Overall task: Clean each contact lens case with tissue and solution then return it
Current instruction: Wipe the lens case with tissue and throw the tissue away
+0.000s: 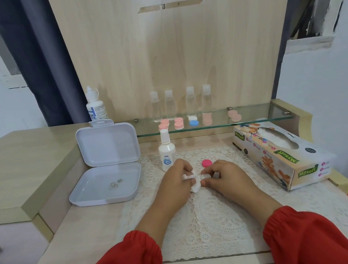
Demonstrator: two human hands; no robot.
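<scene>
My left hand (178,174) and my right hand (220,175) meet over the lace mat (199,219), both pinching a crumpled white tissue (196,186). Something small and white shows between the right fingers, mostly hidden by the tissue. A bright pink cap (206,162) lies on the mat just behind my hands. A small white solution bottle (166,152) stands upright left of the hands. Several pink lens cases (178,123) and a blue-and-white lens case (193,121) sit on the glass shelf (253,119).
An open white plastic box (107,181) with tiny clear pieces lies at the left. A tissue box (278,153) lies at the right. Several clear travel bottles (190,102) stand on the shelf. A larger eye-solution bottle (95,105) stands behind the open box.
</scene>
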